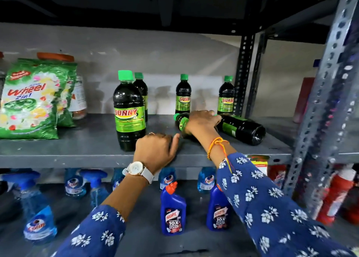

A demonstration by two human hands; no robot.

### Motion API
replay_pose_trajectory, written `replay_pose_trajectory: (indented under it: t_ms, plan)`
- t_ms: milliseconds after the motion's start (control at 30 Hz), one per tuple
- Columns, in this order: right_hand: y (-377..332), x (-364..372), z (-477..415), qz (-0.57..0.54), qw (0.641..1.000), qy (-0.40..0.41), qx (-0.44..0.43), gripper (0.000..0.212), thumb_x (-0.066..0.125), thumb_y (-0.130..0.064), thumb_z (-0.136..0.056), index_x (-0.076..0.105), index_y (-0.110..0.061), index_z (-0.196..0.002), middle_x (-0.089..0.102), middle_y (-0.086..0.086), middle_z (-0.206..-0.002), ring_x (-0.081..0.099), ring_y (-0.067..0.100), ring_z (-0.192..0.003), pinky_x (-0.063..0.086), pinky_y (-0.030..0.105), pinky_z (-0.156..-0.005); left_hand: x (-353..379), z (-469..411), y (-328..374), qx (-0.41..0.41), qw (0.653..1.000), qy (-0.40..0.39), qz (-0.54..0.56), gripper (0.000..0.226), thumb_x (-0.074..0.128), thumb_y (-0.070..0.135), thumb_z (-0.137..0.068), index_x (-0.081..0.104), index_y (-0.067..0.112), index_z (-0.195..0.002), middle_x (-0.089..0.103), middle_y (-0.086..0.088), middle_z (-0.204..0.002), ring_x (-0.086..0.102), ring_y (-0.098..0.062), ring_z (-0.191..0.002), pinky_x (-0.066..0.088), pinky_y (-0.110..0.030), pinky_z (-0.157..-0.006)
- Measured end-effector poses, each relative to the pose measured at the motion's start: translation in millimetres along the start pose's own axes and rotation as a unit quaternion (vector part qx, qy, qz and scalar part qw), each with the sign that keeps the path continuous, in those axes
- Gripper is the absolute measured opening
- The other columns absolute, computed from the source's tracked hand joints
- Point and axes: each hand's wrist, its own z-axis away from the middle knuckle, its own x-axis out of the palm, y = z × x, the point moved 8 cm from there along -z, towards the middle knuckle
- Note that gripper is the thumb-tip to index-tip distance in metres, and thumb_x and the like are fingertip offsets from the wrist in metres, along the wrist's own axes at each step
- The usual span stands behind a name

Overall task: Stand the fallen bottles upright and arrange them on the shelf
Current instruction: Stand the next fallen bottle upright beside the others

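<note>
Several dark bottles with green caps and green "Sunny" labels are on the grey shelf. One stands upright at the front, and three more stand behind it. Two lie on their sides at the right. My right hand is wrapped over the nearer fallen bottle, whose cap points left. The other fallen bottle lies just right of it, base toward me. My left hand rests on the shelf's front edge beside the front upright bottle and holds nothing.
A green "Wheel" detergent bag and a jar with an orange lid stand at the shelf's left. Perforated steel posts rise on the right. Blue spray bottles and Harpic bottles fill the shelf below.
</note>
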Motion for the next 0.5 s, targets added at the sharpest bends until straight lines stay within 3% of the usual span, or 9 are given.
replay_pose_trajectory:
  t_ms: [133, 200, 300, 367, 433, 500]
  plan:
    - [11.1, -6.6, -1.8, -0.102, 0.994, 0.042, -0.022, 0.056, 0.067, -0.043, -0.075, 0.053, -0.017, -0.122, 0.052, 0.010, -0.130, 0.032, 0.033, -0.127, 0.033, 0.042, -0.087, 2.5, 1.5, -0.4, -0.001, 1.000, 0.002, 0.004, 0.055, 0.038, 0.038, -0.090, 0.049, 0.011, -0.044, 0.053, -0.007, -0.044, 0.051, -0.029, -0.036, 0.019, -0.019, -0.043]
    - [20.5, -13.7, 0.7, -0.203, 0.975, 0.081, -0.027, 0.058, 0.071, -0.049, -0.068, 0.056, -0.015, -0.113, 0.058, 0.009, -0.119, 0.038, 0.033, -0.121, 0.035, 0.042, -0.083, 3.6, 2.3, -0.6, -0.001, 1.000, 0.002, 0.009, 0.054, 0.038, 0.038, -0.090, 0.049, 0.011, -0.044, 0.053, -0.007, -0.044, 0.051, -0.029, -0.036, 0.020, -0.019, -0.043]
    - [29.8, -20.6, 6.0, -0.392, 0.908, 0.139, -0.046, 0.062, 0.073, -0.055, -0.062, 0.058, -0.015, -0.107, 0.062, 0.010, -0.110, 0.047, 0.034, -0.113, 0.045, 0.042, -0.086, 1.7, 3.3, -0.2, 0.007, 1.000, 0.010, 0.009, 0.054, 0.038, 0.038, -0.090, 0.050, 0.012, -0.044, 0.052, -0.005, -0.043, 0.049, -0.028, -0.035, 0.019, -0.018, -0.042]
    - [31.5, -24.5, 11.6, -0.490, 0.852, 0.161, -0.089, 0.051, 0.077, -0.047, -0.064, 0.058, -0.018, -0.102, 0.065, 0.006, -0.103, 0.052, 0.029, -0.109, 0.044, 0.043, -0.092, 1.2, 3.3, 0.1, 0.008, 1.000, 0.012, 0.015, 0.054, 0.038, 0.038, -0.090, 0.049, 0.013, -0.044, 0.051, -0.005, -0.043, 0.049, -0.027, -0.035, 0.019, -0.018, -0.042]
    - [33.9, -23.3, 18.5, -0.554, 0.810, 0.147, -0.121, 0.042, 0.080, -0.036, -0.067, 0.055, -0.024, -0.098, 0.063, -0.003, -0.094, 0.057, 0.018, -0.100, 0.045, 0.033, -0.091, 1.3, 2.8, 0.0, 0.007, 1.000, 0.016, 0.018, 0.053, 0.039, 0.037, -0.090, 0.048, 0.013, -0.043, 0.051, -0.004, -0.043, 0.049, -0.027, -0.034, 0.018, -0.017, -0.043]
    - [36.4, -16.8, 21.2, -0.579, 0.795, 0.119, -0.138, 0.040, 0.081, -0.028, -0.067, 0.055, -0.025, -0.096, 0.063, -0.008, -0.089, 0.059, 0.006, -0.086, 0.048, 0.022, -0.079, 1.7, 2.8, 0.2, 0.009, 1.000, 0.019, 0.016, 0.053, 0.040, 0.037, -0.090, 0.048, 0.013, -0.043, 0.051, -0.005, -0.043, 0.048, -0.027, -0.034, 0.017, -0.017, -0.044]
